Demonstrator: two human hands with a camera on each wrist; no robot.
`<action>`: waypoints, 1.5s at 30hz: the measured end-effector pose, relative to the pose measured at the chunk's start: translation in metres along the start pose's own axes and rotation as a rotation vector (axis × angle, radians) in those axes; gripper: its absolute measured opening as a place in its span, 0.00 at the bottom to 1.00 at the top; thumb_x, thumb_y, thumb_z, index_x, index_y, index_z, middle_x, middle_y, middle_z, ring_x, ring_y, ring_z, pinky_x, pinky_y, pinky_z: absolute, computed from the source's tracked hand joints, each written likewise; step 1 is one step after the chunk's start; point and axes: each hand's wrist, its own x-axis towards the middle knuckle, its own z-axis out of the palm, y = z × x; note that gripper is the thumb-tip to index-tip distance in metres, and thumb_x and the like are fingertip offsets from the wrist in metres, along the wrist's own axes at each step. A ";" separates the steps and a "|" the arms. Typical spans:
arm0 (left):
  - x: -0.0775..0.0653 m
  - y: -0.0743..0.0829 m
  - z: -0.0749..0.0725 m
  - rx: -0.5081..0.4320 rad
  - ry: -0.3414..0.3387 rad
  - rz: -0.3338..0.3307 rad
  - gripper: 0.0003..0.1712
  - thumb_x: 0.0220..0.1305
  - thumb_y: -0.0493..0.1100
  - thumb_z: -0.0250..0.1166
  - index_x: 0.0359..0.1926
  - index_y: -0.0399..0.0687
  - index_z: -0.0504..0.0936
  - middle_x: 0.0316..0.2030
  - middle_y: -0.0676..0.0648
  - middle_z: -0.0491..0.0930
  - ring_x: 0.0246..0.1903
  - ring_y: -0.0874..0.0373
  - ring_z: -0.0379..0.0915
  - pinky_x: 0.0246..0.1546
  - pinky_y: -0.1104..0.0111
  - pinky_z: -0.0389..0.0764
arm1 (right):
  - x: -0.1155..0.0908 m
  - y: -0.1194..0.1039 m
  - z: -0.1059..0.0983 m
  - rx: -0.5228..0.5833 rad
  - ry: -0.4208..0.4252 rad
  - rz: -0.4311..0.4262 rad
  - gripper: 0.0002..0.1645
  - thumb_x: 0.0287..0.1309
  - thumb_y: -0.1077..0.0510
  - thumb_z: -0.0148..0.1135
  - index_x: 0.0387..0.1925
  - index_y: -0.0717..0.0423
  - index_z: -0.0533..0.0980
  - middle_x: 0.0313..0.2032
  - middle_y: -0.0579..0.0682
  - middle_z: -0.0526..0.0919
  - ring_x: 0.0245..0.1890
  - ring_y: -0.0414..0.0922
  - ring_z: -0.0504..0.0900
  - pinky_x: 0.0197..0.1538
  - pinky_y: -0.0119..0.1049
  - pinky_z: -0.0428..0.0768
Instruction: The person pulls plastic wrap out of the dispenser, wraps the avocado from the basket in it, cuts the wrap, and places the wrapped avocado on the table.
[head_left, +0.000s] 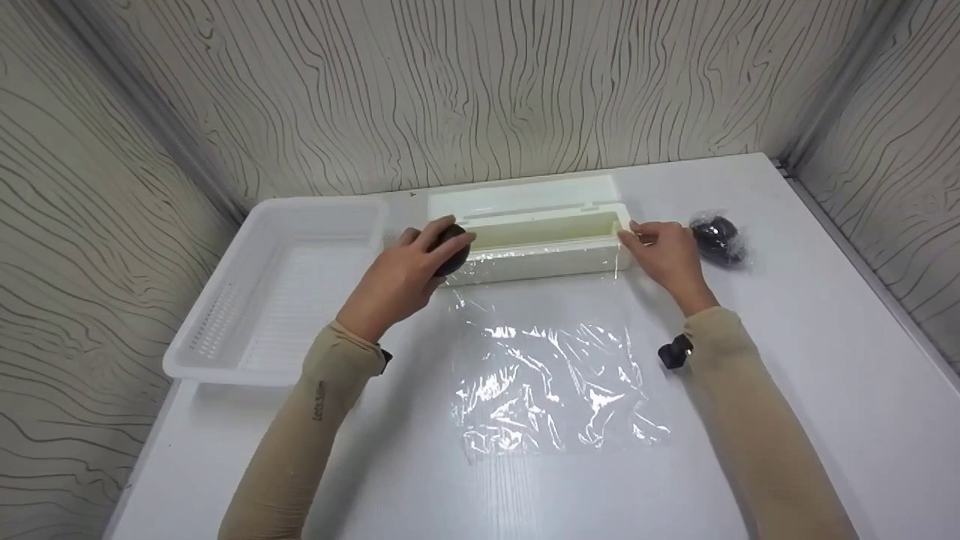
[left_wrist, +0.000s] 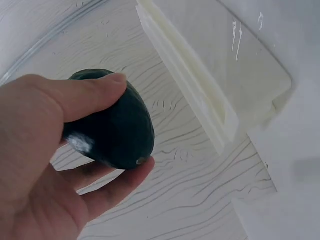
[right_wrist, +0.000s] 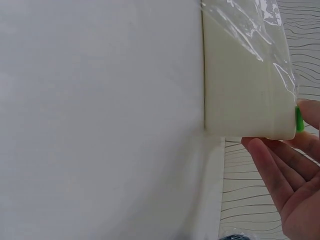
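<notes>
My left hand [head_left: 396,286] grips a dark green avocado [left_wrist: 117,127] just over the left end of a white cling film dispenser [head_left: 544,262]; its stem end shows in the left wrist view. The dispenser is a long box, its lid [head_left: 521,196] folded open behind it. Clear cling film [head_left: 540,382] comes over the front edge and lies wrinkled on the table. At the box's right end, my right hand [head_left: 666,251] pinches the corner. In the right wrist view the thumb is against a green tab [right_wrist: 299,119], and the fingers are at the box's end.
A white perforated plastic basket [head_left: 274,367] stands on the left of the white table [head_left: 810,360]. To the right of my right hand lies a dark avocado wrapped in film [head_left: 718,240]. Wood-grain panels [head_left: 487,90] close in the back and sides.
</notes>
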 end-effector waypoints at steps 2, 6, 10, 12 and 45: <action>0.000 0.008 0.006 0.008 0.009 0.037 0.41 0.66 0.38 0.72 0.76 0.63 0.68 0.75 0.43 0.66 0.59 0.38 0.75 0.53 0.49 0.85 | 0.000 0.000 -0.001 -0.006 0.006 -0.009 0.28 0.68 0.47 0.67 0.55 0.67 0.82 0.50 0.66 0.87 0.49 0.63 0.88 0.57 0.57 0.82; 0.001 0.023 0.019 0.002 0.021 0.111 0.42 0.65 0.38 0.73 0.76 0.61 0.67 0.74 0.43 0.66 0.58 0.39 0.76 0.52 0.51 0.86 | 0.001 0.000 -0.001 -0.014 0.010 -0.012 0.28 0.68 0.46 0.66 0.55 0.66 0.82 0.49 0.65 0.87 0.49 0.63 0.88 0.58 0.57 0.82; 0.000 0.038 0.035 -0.027 0.012 0.157 0.43 0.64 0.38 0.74 0.77 0.59 0.66 0.73 0.44 0.68 0.58 0.41 0.77 0.52 0.52 0.86 | 0.002 -0.001 0.001 -0.014 0.011 -0.007 0.28 0.68 0.45 0.66 0.56 0.66 0.82 0.49 0.65 0.87 0.49 0.62 0.88 0.57 0.56 0.82; 0.000 0.045 0.043 -0.040 -0.005 0.168 0.43 0.64 0.40 0.74 0.77 0.57 0.66 0.73 0.45 0.68 0.58 0.42 0.77 0.53 0.53 0.86 | 0.003 -0.001 0.003 -0.013 0.007 -0.004 0.28 0.68 0.45 0.66 0.56 0.66 0.82 0.49 0.65 0.87 0.49 0.62 0.88 0.56 0.56 0.83; 0.003 0.083 0.110 -0.051 -0.206 0.328 0.38 0.72 0.38 0.64 0.79 0.57 0.63 0.76 0.46 0.65 0.58 0.48 0.81 0.50 0.61 0.88 | 0.004 -0.001 0.004 -0.007 0.018 -0.022 0.28 0.67 0.46 0.67 0.55 0.67 0.82 0.50 0.65 0.87 0.48 0.62 0.89 0.56 0.56 0.83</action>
